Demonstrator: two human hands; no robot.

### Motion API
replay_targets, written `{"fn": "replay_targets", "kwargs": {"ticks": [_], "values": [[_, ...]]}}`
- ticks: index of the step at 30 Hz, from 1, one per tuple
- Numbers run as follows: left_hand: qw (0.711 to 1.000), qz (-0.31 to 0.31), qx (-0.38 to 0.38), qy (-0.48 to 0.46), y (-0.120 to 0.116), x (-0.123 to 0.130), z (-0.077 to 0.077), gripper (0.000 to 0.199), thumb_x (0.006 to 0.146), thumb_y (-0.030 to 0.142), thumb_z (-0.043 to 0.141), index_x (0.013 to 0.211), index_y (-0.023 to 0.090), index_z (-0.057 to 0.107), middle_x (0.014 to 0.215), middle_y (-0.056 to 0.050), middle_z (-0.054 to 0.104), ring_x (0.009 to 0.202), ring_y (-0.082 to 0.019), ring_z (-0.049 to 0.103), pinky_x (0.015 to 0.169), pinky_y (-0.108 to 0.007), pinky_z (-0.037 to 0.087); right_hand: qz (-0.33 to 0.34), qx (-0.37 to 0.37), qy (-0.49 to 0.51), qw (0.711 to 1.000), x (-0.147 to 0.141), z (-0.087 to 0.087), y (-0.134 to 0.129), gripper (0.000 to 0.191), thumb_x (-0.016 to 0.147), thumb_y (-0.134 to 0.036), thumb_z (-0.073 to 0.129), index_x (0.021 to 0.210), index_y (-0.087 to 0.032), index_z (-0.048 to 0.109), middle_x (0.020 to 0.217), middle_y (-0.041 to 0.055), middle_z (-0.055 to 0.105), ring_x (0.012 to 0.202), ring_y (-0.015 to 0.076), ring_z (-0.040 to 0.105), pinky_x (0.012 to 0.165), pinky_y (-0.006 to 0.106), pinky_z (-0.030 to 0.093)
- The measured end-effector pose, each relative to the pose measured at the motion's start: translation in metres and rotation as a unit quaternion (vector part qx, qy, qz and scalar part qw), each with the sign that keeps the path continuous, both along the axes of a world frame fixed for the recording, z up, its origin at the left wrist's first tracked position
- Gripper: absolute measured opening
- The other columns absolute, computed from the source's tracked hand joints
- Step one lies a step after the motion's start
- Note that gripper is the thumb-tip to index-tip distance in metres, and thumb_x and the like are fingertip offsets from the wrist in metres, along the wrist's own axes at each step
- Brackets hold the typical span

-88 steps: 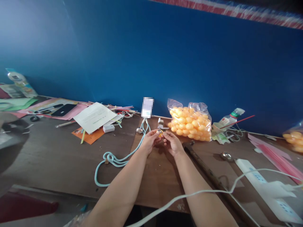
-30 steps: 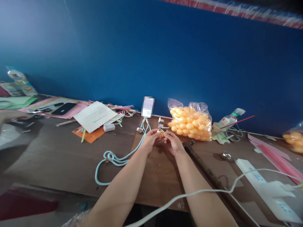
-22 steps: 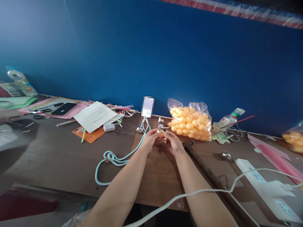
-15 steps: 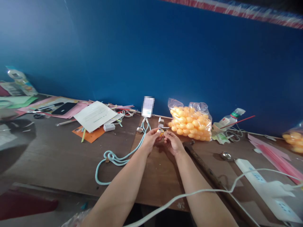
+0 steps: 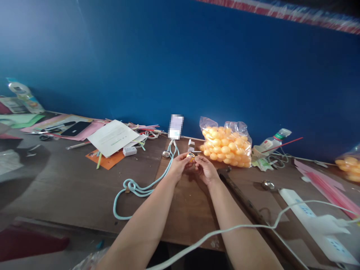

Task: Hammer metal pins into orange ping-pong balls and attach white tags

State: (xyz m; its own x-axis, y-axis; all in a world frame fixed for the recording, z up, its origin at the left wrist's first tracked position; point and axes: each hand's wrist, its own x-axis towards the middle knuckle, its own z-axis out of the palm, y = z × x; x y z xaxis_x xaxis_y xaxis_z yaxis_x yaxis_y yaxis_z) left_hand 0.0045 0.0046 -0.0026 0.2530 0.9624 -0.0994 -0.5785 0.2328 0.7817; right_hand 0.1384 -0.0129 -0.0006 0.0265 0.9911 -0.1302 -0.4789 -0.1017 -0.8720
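Observation:
Over a wooden board (image 5: pixel 191 206), my left hand (image 5: pixel 179 167) is closed, thumb on top, around a small shiny round metal piece (image 5: pixel 191 155) with silver and yellowish reflections. My right hand (image 5: pixel 206 168) meets it from the other side, fingers pinched at the piece's edge. What else those fingertips hold, if anything, is hidden. A similar silver metal piece (image 5: pixel 165 153) lies to the left, beside a light-blue cord (image 5: pixel 136 189) looped on the table. Another silver piece (image 5: pixel 268 185) rests to the right. Just behind my hands stands a small white box (image 5: pixel 191 145).
A clear bag of orange balls (image 5: pixel 225 146) stands behind my right hand. Near my right forearm lie a long dark bar (image 5: pixel 242 195) and a power strip (image 5: pixel 292 200); a white cable (image 5: pixel 213 233) crosses over my forearms. Papers (image 5: pixel 112 137) and scissors (image 5: pixel 46 135) lie to the left.
A blurred shape at the far left edge has gone, leaving the papers there in sight. My hands and the metal piece stay nearly where they were.

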Motion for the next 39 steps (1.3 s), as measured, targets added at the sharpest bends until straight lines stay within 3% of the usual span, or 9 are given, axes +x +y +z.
{"fn": "replay_targets", "kwargs": {"ticks": [26, 39], "values": [[0.999, 0.015, 0.028, 0.033, 0.0003, 0.0, -0.001, 0.038, 0.064, 0.032, 0.081, 0.096, 0.014, 0.072, 0.093, -0.008, 0.071, 0.075, -0.013, 0.064, 0.071, -0.025, 0.053, -0.007, 0.009, -0.029, 1.0, -0.0012, 0.0041, -0.0016, 0.027, 0.056, -0.028, 0.086, 0.073, -0.019, 0.067, 0.068, -0.0033, 0.068, 0.051, 0.0053, 0.055, 0.049, 0.016, 0.049], [1.0, 0.002, 0.014, 0.003, 0.0006, 0.0009, -0.0016, 0.037, 0.064, 0.029, 0.082, 0.096, 0.013, 0.072, 0.093, -0.009, 0.071, 0.073, -0.012, 0.064, 0.072, -0.026, 0.053, 0.011, 0.019, -0.031, 0.999, -0.0008, 0.0065, -0.0036, 0.026, 0.056, -0.029, 0.087, 0.07, -0.019, 0.067, 0.064, -0.004, 0.066, 0.05, 0.0053, 0.053, 0.048, 0.016, 0.048]]}}
